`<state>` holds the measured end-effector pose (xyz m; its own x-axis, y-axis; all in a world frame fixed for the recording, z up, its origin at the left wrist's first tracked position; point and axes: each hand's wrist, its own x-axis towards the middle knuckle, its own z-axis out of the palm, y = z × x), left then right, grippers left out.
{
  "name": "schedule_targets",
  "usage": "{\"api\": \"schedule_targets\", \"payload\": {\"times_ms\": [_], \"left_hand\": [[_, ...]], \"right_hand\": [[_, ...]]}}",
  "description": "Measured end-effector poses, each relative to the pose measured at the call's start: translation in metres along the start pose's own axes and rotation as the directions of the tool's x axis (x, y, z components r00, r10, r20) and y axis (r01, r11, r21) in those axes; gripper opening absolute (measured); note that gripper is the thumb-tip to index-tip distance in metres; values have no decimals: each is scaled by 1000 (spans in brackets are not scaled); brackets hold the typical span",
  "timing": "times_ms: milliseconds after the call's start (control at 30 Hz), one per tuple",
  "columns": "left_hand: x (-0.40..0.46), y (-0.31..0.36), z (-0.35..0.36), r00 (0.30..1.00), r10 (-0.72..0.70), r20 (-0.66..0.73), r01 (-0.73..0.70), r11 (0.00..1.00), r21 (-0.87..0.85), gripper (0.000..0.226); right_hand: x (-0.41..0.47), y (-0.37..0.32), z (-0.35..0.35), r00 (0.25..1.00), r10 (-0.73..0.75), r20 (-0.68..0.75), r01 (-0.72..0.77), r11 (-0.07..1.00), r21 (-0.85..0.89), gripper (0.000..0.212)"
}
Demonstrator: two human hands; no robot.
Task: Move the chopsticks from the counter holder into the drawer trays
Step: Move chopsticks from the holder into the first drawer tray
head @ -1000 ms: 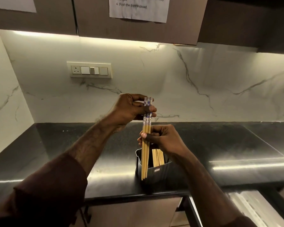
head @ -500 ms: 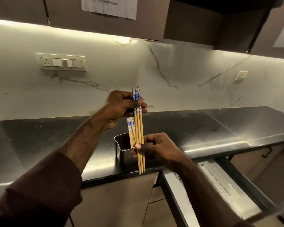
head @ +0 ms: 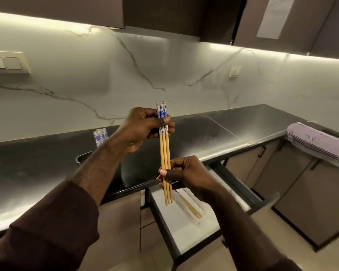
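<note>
A small bundle of wooden chopsticks [head: 165, 151] with blue-and-white patterned tops stands upright in the air, above the counter edge. My left hand [head: 145, 127] pinches the bundle near its patterned tops. My right hand [head: 182, 172] grips the lower half of the sticks. The metal holder [head: 80, 158] sits on the black counter behind my left forearm, mostly hidden, with more patterned chopstick tops [head: 100, 136] poking up from it. Below my right hand the drawer [head: 164, 218] is pulled out, with a white tray [head: 197, 222] that holds a few chopsticks [head: 191, 207].
The black counter [head: 213, 132] runs along a white marble wall and turns a corner at the right. A folded purple-striped cloth [head: 319, 141] lies on the right counter. Cabinets hang overhead; a switch plate [head: 7, 62] is on the wall at left.
The view has swung right and down, bringing the open drawer and its tray into sight. The bundle has moved right, away from the holder, still held by both hands.
</note>
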<state>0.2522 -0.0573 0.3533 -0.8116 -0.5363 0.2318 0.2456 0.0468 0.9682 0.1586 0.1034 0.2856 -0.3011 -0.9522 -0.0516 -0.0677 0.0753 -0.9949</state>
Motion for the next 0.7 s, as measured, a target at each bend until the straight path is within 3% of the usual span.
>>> {"api": "schedule_targets", "payload": {"times_ms": [367,700], "left_hand": [[40,-36,169,999,8,-40,-8,1000,8,19],[87,-83,239,996,-57,-64,57,998,6,18]], "right_hand": [[-70,19,-156,998,58,-38,-58,998,15,17],[-77,50,-244,989,130,-65,-131,991,-4,17]]}}
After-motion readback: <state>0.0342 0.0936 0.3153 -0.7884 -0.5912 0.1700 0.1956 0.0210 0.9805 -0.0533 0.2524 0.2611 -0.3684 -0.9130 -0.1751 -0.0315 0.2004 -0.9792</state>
